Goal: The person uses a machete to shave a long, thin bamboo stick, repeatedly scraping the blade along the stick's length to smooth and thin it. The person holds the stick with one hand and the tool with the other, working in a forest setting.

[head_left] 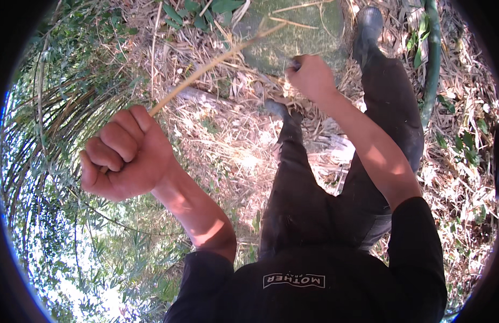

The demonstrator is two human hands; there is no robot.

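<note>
On the left, my left hand (pixel 125 153) is closed in a fist around a thin tan stick (pixel 206 67), which looks like a stripped cane or stem. The stick slants up and to the right from the fist, and its far end thins out over a flat greenish slab. My right hand (pixel 312 78) is held farther out, right of the middle, beside the near edge of that slab. Its fingers are curled, and a small dark bit shows at the thumb side; what it belongs to cannot be made out. The stick's far end stays apart from my right hand.
The greenish slab (pixel 298 46) lies on ground strewn with dry leaves and straw (pixel 222 145). My boots (pixel 369 29) stand around it. A thick green stem (pixel 432 64) rises at the right, and leafy shrubs (pixel 61 107) with arching thin stems crowd the left.
</note>
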